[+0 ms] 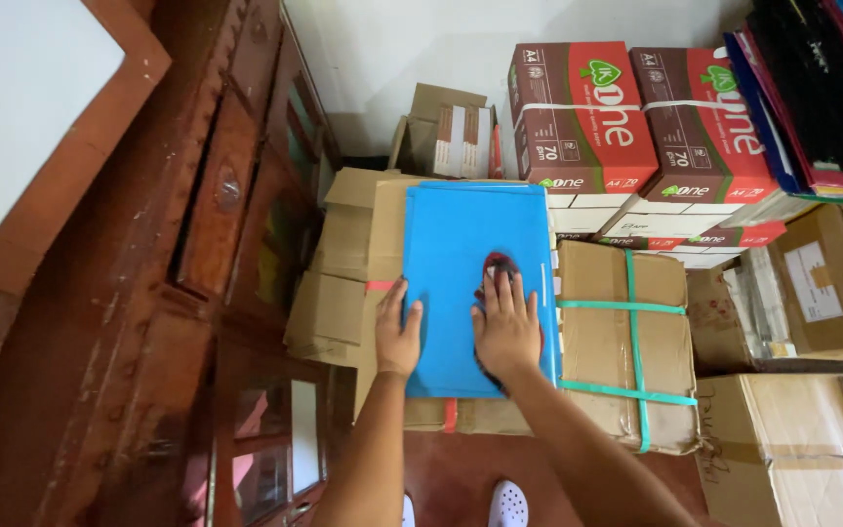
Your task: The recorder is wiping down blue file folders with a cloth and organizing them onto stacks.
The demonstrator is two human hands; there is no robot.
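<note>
A bright blue folder [461,254] lies flat on top of a stack of brown cardboard boxes [343,293]. My left hand [398,334] rests on the folder's left edge, fingers spread, thumb off the side. My right hand [506,327] presses a dark red cloth [498,265] flat against the folder's lower right part; most of the cloth is hidden under the palm. Both forearms reach in from the bottom of the view.
A carton bound with green straps [626,342] sits right of the folder. Red-and-white paper ream boxes [636,117] stand behind. Coloured folders [822,88] are stacked top right, more cartons [812,293] lower right, and a dark wooden cabinet [197,273] is on the left.
</note>
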